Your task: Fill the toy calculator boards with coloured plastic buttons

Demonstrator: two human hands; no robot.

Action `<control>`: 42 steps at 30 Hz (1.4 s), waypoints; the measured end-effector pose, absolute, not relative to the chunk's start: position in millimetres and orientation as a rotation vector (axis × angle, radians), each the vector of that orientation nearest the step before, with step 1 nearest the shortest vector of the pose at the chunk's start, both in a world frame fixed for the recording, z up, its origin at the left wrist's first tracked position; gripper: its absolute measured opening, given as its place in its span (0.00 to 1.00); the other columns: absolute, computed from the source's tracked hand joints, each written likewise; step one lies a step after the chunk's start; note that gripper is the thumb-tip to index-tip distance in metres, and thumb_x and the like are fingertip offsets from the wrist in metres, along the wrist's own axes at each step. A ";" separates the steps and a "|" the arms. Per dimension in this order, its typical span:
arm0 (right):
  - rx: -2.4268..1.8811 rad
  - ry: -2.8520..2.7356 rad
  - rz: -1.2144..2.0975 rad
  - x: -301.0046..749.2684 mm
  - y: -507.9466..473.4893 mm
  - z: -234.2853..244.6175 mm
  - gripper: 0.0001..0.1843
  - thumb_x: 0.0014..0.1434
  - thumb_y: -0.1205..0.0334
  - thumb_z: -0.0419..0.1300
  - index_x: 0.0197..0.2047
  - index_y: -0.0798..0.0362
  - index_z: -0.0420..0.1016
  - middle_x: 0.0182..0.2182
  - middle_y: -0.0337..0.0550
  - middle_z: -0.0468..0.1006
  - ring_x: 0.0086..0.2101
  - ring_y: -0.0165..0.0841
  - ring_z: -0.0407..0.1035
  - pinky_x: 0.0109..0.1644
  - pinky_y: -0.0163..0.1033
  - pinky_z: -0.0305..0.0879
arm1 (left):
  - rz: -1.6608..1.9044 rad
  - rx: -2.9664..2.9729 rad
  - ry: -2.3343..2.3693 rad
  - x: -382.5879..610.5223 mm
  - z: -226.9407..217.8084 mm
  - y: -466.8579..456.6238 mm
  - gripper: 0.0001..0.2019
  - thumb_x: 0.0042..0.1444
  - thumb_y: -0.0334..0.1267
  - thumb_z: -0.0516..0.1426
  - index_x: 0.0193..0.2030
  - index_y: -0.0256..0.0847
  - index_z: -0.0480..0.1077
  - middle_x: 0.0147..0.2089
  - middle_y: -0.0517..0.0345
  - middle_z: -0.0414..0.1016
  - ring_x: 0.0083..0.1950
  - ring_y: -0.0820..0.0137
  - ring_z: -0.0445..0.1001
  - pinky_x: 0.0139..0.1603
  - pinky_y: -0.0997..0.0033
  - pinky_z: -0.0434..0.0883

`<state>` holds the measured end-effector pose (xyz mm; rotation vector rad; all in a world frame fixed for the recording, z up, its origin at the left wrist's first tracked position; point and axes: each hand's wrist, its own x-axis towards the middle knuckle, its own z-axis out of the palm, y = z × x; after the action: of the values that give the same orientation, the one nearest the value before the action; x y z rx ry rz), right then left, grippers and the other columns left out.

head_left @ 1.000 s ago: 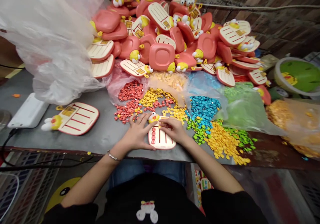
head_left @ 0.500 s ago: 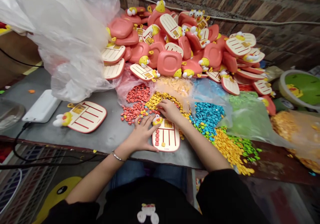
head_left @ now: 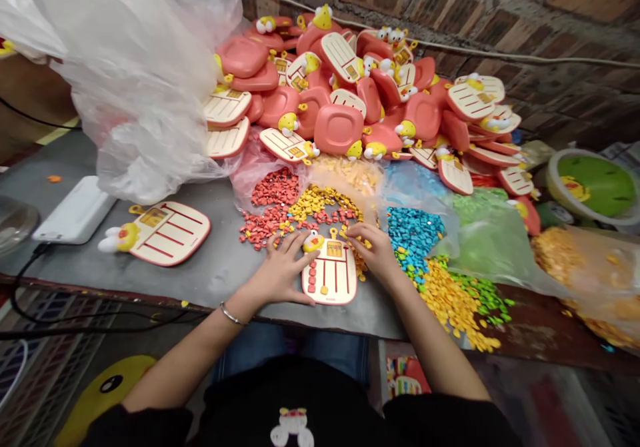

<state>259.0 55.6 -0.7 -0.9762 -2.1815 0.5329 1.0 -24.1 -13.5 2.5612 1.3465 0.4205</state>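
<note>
A cream toy board (head_left: 339, 286) with a red rim, slots and a chick head lies at the table's front edge. Red pieces (head_left: 312, 277) fill its leftmost slot, and one yellow piece (head_left: 324, 290) sits at the bottom of the slot beside it. My left hand (head_left: 280, 270) grips the board's left side, thumb at the lower corner and fingers by the chick head. My right hand (head_left: 373, 250) is pinched at the board's upper right corner; a small yellow piece (head_left: 343, 232) shows at its fingertips, partly hidden.
Beyond the board lie heaps of red (head_left: 275, 190), yellow (head_left: 313, 202) and blue pieces (head_left: 415, 234). More yellow pieces (head_left: 457, 297) and green ones (head_left: 497, 307) spread rightward. Another board (head_left: 173, 234) lies left near a white power bank (head_left: 75, 210). Stacked boards (head_left: 339, 127) rise behind, beside plastic bags (head_left: 150, 87).
My right hand has drawn back from the yellow heap toward the board's upper right corner, uncovering the board's top. My left hand keeps its hold on the board.
</note>
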 end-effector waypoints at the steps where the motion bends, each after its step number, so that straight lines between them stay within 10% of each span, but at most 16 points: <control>1: -1.001 -2.186 0.527 266.1 48.3 -3.0 0.06 0.65 0.63 0.57 0.39 0.50 0.76 0.37 0.45 0.77 0.40 0.37 0.72 0.44 0.42 0.69 | 0.425 2.557 1.343 0.9 -13.5 -24.1 0.48 0.41 0.74 0.57 0.65 0.47 0.63 0.73 0.36 0.48 0.70 0.43 0.50 0.64 0.40 0.38; 21: -1.090 -2.275 0.406 266.4 23.6 -17.8 0.10 0.65 0.66 0.54 0.35 0.51 0.75 0.32 0.47 0.72 0.35 0.38 0.65 0.39 0.43 0.64 | 0.431 2.549 1.380 3.7 -10.7 -25.3 0.48 0.40 0.72 0.59 0.65 0.48 0.64 0.73 0.38 0.49 0.69 0.42 0.52 0.65 0.40 0.38; 42: -0.679 -2.268 1.088 227.2 32.4 13.2 0.10 0.65 0.58 0.56 0.34 0.50 0.75 0.32 0.43 0.78 0.34 0.35 0.71 0.41 0.42 0.67 | 0.403 2.554 1.359 2.5 -12.3 -24.1 0.50 0.41 0.73 0.58 0.67 0.47 0.62 0.73 0.37 0.46 0.70 0.42 0.50 0.65 0.41 0.39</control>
<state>227.2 32.4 13.2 -0.6792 -2.2678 1.0884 2.5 -24.1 -12.3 2.5536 1.3588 0.4031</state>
